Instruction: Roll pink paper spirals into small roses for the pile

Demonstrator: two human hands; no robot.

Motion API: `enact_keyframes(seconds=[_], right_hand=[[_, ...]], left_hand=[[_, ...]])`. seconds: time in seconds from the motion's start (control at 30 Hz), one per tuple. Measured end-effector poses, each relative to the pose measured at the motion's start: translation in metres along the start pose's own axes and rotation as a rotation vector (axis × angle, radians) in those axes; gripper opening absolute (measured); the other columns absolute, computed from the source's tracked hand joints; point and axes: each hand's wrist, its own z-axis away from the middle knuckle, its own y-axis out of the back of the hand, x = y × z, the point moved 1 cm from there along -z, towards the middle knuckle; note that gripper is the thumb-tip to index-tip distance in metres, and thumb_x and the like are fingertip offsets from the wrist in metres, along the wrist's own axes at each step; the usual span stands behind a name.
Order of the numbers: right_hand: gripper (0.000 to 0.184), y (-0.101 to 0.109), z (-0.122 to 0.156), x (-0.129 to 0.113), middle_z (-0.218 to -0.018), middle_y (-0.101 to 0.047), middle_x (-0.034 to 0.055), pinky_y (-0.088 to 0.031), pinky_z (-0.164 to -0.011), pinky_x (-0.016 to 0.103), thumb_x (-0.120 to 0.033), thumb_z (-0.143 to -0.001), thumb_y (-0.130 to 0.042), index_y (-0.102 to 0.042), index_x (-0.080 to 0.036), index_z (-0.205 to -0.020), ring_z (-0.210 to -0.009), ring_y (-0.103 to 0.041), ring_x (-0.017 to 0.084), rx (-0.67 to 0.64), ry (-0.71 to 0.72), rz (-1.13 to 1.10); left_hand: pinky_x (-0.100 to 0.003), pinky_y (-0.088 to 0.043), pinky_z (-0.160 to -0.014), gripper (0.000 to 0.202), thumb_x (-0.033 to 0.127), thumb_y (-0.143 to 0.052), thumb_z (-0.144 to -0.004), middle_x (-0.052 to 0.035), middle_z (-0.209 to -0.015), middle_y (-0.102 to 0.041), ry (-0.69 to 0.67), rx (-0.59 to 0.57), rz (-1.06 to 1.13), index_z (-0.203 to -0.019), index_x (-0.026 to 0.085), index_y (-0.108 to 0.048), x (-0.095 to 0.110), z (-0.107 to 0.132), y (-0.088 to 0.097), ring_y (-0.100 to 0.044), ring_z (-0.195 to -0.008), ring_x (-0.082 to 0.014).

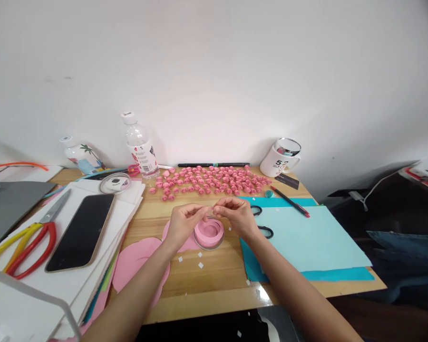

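My left hand (184, 222) and my right hand (236, 213) meet above a pink roll of tape (209, 232) on the wooden desk (214, 285). Both hands have their fingertips pinched together around something small between them; I cannot make out what it is. Behind the hands lies a spread of several small pink paper roses (210, 180). Pink paper shapes (139, 261) lie under my left forearm. Small white scraps (199, 259) are scattered on the desk in front of the roll.
At the left, a phone (82, 230) and red-handled scissors (32, 247) lie on white sheets. Two bottles (140, 145) and a white mug (282, 159) stand by the wall. Light blue paper (306, 235) lies at the right, with black scissors (262, 221) and a red pen (290, 202).
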Motion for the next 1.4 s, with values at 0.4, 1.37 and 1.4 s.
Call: enact_keyframes(seconds=[0.4, 1.37, 1.4], right_hand=[[0.018, 0.0030, -0.0027, 0.0050, -0.065, -0.069, 0.0009, -0.050, -0.063, 0.026, -0.030, -0.055, -0.080, -0.071, -0.018, -0.065, -0.061, -0.061, 0.012, 0.003, -0.158, -0.091], [0.019, 0.0044, -0.0043, 0.0021, -0.066, -0.070, -0.0003, -0.052, -0.071, 0.027, -0.027, -0.053, -0.081, -0.071, -0.018, -0.067, -0.062, -0.065, 0.012, -0.019, -0.176, -0.108], [0.020, 0.0048, -0.0042, 0.0027, -0.069, -0.071, 0.0004, -0.052, -0.074, 0.027, -0.027, -0.054, -0.080, -0.072, -0.019, -0.070, -0.065, -0.065, 0.012, -0.029, -0.178, -0.112]], left_hand=[[-0.023, -0.044, -0.060, 0.025, 0.038, -0.063, -0.072, -0.0016, -0.058, -0.063, -0.012, -0.013, -0.026, -0.066, 0.015, -0.068, -0.0083, -0.0016, 0.0007, -0.056, -0.059, -0.0131], [-0.021, -0.043, -0.059, 0.025, 0.034, -0.063, -0.072, -0.0016, -0.058, -0.064, 0.036, 0.011, -0.010, -0.057, 0.014, -0.065, -0.0027, -0.0020, -0.0004, -0.056, -0.057, -0.0122], [-0.021, -0.044, -0.058, 0.025, 0.035, -0.063, -0.072, -0.0012, -0.057, -0.064, 0.037, 0.014, -0.004, -0.059, 0.014, -0.066, -0.0032, -0.0022, -0.0002, -0.056, -0.057, -0.0119]])
